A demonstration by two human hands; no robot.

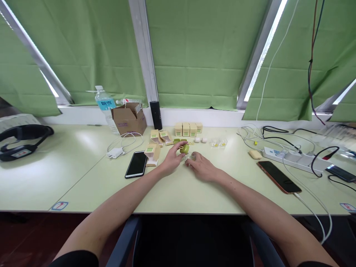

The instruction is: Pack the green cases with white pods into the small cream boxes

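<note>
My left hand [172, 160] is closed round a small olive-green rounded piece [184, 149], perhaps a cap or little jar, just above the table. Close beside it, my right hand [202, 167] has its fingers bent together at a small clear piece [187, 157], mostly hidden by the fingers. Behind the hands lie more green pieces [177, 141], two small white caps [197, 140] and clear little containers [214, 143] with something yellow in them. Opened cream cartons [152, 154] with green labels lie left of my left hand.
Several closed cream cartons [185, 129] stand in a row at the back. A black phone [136, 164], a brown cardboard box [129, 122] and a water bottle [105, 105] are on the left. To the right are another phone [279, 177], a power strip [297, 160] and loose cables.
</note>
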